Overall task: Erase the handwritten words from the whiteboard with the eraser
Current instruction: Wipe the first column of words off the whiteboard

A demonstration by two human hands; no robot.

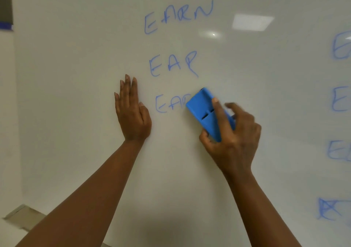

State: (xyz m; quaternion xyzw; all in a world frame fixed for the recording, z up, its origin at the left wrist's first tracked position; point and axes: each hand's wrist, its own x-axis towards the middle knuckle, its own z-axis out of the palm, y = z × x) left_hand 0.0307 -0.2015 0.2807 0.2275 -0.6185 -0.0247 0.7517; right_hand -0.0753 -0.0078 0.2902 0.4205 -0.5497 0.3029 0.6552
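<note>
A person's right hand (230, 133) grips a blue eraser (208, 114) against the whiteboard (76, 57), thumb along one edge and fingers curled round the other, the pad covering the end of the lowest visible word (170, 103) in the middle column. The eraser's long axis runs from about 11 o'clock down to 5 o'clock, its free end pointing up and left toward "EAR" (173, 63); that tilt appears to follow the wrist's natural angle. At 9 o'clock of the eraser, the left hand (133, 112) lies flat on the board, fingers straight and pointing to 12, seemingly bracing the body. "EARN" (178, 16) stands untouched above, and more blue writing (341, 98) runs down the board's 3 o'clock edge.
</note>
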